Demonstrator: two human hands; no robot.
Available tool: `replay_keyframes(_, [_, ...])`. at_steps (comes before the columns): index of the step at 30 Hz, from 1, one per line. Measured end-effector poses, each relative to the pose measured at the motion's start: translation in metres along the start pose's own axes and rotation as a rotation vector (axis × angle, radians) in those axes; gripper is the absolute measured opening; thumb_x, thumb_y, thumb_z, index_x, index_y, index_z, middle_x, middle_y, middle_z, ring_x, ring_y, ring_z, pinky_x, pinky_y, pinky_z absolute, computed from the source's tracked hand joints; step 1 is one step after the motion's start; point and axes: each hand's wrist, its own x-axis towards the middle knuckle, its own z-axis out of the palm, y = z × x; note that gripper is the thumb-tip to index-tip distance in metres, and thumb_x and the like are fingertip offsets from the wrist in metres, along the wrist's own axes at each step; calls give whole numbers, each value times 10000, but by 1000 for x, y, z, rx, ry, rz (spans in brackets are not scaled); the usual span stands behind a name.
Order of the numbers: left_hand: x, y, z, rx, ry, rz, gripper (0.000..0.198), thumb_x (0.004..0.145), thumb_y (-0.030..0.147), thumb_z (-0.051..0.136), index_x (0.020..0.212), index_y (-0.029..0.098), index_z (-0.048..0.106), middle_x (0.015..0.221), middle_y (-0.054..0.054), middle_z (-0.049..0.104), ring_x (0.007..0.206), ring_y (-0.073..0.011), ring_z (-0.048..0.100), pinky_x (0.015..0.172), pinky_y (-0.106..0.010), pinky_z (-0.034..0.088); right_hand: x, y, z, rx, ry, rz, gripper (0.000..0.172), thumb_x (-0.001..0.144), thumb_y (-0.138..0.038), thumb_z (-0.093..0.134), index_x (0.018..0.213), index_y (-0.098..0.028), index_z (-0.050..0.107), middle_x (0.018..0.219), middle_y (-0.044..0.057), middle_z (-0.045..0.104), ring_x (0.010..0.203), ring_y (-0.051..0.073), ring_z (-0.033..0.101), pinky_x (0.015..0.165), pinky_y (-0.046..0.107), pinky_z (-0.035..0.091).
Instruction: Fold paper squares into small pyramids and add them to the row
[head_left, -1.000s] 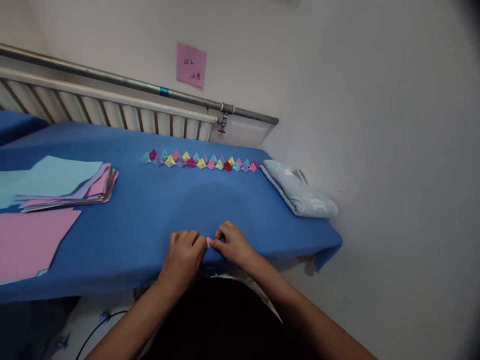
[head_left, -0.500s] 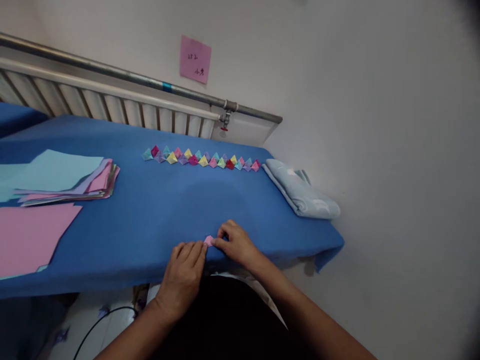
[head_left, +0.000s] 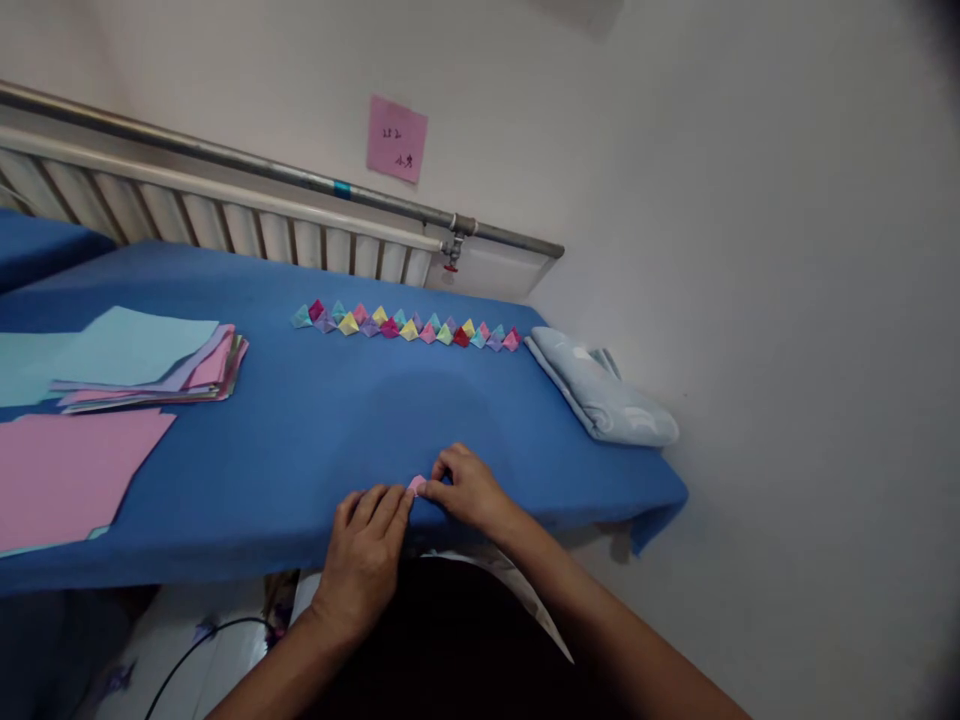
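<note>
A small piece of folded pink paper (head_left: 416,484) lies near the front edge of the blue-covered table (head_left: 300,450). My left hand (head_left: 365,545) rests on the cloth with its fingers together, the tips pressing the paper's left side. From the right, my right hand (head_left: 466,488) pinches the paper's other side between thumb and bent fingers. Both hands partly cover the paper, so its full fold is hidden. Farther back, several folded paper pieces (head_left: 409,329) in many colours stand in a zigzag double row.
To the left lies a stack of coloured paper (head_left: 142,345), with pink sheets (head_left: 75,475) in front. A folded light-blue blanket (head_left: 600,385) sits at the right end. Behind the table run a radiator (head_left: 240,228) and a pipe (head_left: 285,175); a pink note (head_left: 397,138) is on the wall.
The camera view has shifted slightly. My right thumb has moved a little left across the pink paper, covering more of it; my left hand keeps its place.
</note>
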Motion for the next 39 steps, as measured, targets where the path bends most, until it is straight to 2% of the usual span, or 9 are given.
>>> replay_keyframes(11, [-3,3,3,43,24,24,399,825,9,351,1101,72,633,1104,-151,668,1035,-263,562,909,-423,396,0,2,0,6,-1,-9,240,723,-306,739,631,-171,564,712,-26,469,701,122,450,644,244,334])
replay_keyframes(17, [1,3,2,92,15,24,393,825,3,341,1041,80,660,1060,-128,690,977,-252,579,870,-402,403,1,3,-5,100,-43,25,178,687,-137,728,637,-173,561,700,-45,444,672,104,433,628,229,331])
replay_keyframes(28, [-1,3,3,64,-2,-12,405,809,-4,361,1061,114,654,1084,-125,676,1010,-245,560,879,-403,392,4,7,-12,163,-86,77,197,635,-45,722,636,-169,570,702,-59,436,654,88,435,626,211,357])
replay_keyframes(31, [3,6,0,76,-28,-44,408,799,-14,364,1053,114,656,1079,-123,671,994,-245,559,868,-402,397,4,5,-12,167,-79,68,201,635,-37,720,625,-164,565,700,-58,441,649,88,436,622,212,358])
replay_keyframes(34, [8,9,-3,86,-53,-55,442,798,-15,372,1152,101,611,1130,-130,648,1003,-249,549,864,-405,391,4,6,-11,174,-75,65,200,640,-47,719,620,-168,560,696,-60,444,645,88,430,618,210,356])
replay_keyframes(36, [11,12,-4,92,-78,-46,467,797,-9,384,1208,102,578,1139,-125,647,1010,-253,540,864,-414,384,4,7,-11,178,-76,72,195,642,-54,718,622,-170,562,696,-59,447,652,89,431,620,210,354])
replay_keyframes(39, [12,15,-3,119,-127,-10,473,781,-19,396,1190,107,596,1116,-104,662,1001,-257,534,858,-422,377,4,7,-10,176,-73,82,182,648,-57,711,625,-168,568,707,-55,454,667,90,437,632,212,353])
